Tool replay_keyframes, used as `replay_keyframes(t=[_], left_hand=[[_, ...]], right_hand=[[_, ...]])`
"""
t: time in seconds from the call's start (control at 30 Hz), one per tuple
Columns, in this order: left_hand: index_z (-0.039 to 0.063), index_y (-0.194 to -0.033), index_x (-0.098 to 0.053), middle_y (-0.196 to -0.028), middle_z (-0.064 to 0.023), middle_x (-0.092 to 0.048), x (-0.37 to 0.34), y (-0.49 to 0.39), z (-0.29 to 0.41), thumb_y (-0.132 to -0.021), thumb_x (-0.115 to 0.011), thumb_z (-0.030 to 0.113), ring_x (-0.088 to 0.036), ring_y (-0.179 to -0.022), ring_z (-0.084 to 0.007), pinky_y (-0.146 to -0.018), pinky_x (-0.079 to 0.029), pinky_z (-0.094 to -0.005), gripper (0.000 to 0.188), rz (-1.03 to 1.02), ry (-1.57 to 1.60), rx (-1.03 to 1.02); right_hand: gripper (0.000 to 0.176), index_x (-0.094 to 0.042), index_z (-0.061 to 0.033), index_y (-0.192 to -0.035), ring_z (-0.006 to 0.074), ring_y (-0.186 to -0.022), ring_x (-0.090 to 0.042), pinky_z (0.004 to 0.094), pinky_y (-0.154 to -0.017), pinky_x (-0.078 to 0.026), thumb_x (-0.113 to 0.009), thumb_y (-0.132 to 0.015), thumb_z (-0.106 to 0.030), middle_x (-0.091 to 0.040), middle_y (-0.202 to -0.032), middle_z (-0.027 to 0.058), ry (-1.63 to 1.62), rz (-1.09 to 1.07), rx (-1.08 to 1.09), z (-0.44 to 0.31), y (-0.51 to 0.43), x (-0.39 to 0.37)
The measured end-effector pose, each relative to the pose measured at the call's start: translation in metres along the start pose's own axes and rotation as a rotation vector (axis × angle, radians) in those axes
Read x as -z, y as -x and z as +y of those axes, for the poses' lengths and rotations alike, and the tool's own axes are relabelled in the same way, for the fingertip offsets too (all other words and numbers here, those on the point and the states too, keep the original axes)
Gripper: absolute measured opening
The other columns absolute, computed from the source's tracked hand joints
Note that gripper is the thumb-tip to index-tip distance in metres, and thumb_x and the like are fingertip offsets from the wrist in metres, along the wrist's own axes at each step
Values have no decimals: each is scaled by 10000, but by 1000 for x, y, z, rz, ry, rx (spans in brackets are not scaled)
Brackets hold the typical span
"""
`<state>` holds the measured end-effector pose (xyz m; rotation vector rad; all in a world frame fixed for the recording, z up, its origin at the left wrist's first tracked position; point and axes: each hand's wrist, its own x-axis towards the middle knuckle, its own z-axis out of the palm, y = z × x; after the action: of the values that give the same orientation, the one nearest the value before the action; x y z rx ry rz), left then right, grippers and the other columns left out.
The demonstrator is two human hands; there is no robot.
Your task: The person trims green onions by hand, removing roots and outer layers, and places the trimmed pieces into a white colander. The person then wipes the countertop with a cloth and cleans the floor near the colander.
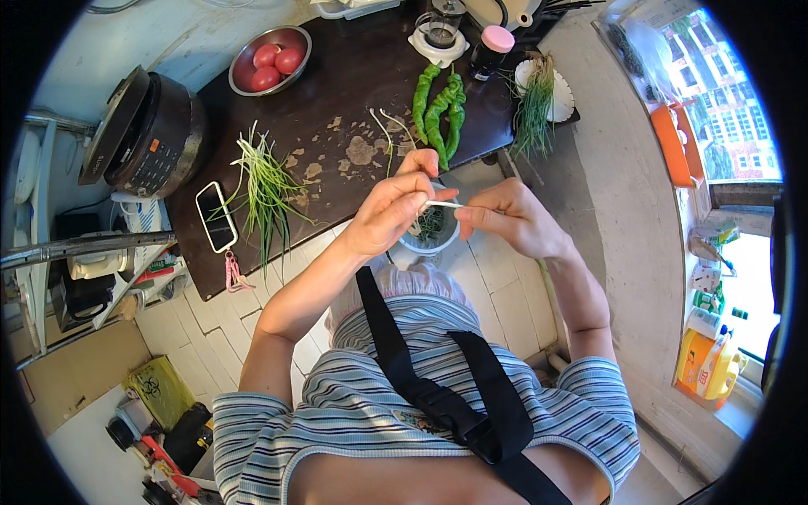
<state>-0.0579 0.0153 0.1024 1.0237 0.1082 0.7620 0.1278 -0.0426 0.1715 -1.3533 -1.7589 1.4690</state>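
Observation:
A thin white stalk (443,204), which looks like the pale end of a spring onion, is stretched between my two hands. My left hand (394,205) pinches one end between thumb and finger. The other end sits between the thumb and bent forefinger of my right hand (514,218). Beneath them stands a pale plastic bin (435,248) with green and pale plant scraps (430,227) inside. Two loose stalks (389,142) lie on the dark table (328,69) beyond my left hand. A bunch of spring onions (268,189) rests further left, its leaf tips over the table edge.
Several green peppers (445,110) lie near the table's right end. Behind my right hand, more spring onions (535,120) spill off a white plate (562,95). A phone (216,216), a rice cooker (154,142) and a steel bowl (302,53) of tomatoes (266,78) stand left.

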Motion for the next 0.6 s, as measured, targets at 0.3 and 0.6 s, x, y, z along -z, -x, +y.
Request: replay_keyframes(t=[0.3,0.6], left_hand=[[24,-777,-504,-1067,-102,-318,0,-4,29,-832,-487,186,-330,-1054,-187,-959,-274,-379,172,-22,-698,-128],[11,-785,-559,-1098,-132,-356,-10,-4,52,-782,-578,185,-363,-1025,-255,-896,-290,-350,175,-121,-1189,-148]], right_hand=[[97,-555,25,-825,77,-641,-529,226,-567,-419,-573,-806,-69,-574,-707,38,-135,414,181,-12,0,-18],[55,-544,15,-799,117,-567,-493,232,-527,-394,-572,-787,-31,-536,-675,59,261,390,303,-17,-1,-10]])
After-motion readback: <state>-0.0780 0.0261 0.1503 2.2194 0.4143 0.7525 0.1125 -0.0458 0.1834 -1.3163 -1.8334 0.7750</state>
